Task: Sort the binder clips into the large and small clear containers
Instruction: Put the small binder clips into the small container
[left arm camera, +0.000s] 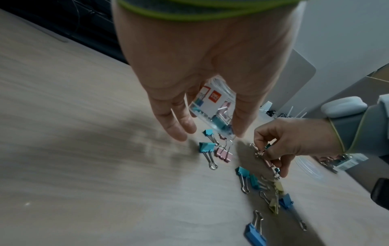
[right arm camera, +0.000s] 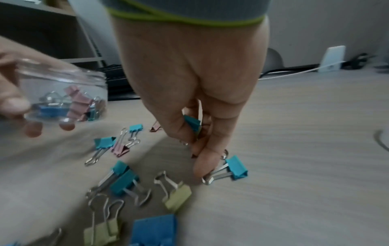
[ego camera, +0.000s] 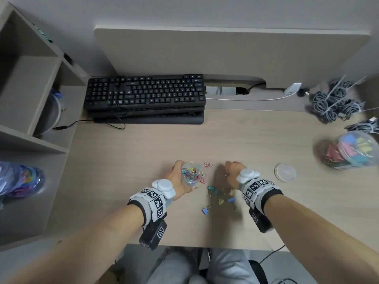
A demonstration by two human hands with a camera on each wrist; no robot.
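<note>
My left hand point(ego camera: 181, 175) grips a small clear container point(ego camera: 191, 174) partly filled with small coloured binder clips and holds it tilted just above the desk. In the left wrist view the container point(left arm camera: 212, 103) sits between thumb and fingers. My right hand point(ego camera: 229, 169) hovers right of it, fingers curled round several small binder clips point(left arm camera: 263, 149), a teal one point(right arm camera: 192, 124) showing in the palm. One fingertip touches the handle of another teal clip point(right arm camera: 235, 166) on the desk. Loose clips point(ego camera: 220, 196) lie scattered between my hands. A large clear container point(ego camera: 348, 153) of bigger clips stands far right.
A clear round lid point(ego camera: 285, 172) lies right of my right hand. Stacked black keyboards point(ego camera: 144, 97) sit at the back, bundled cables point(ego camera: 336, 99) at the back right. A shelf unit point(ego camera: 30, 99) borders the desk's left side.
</note>
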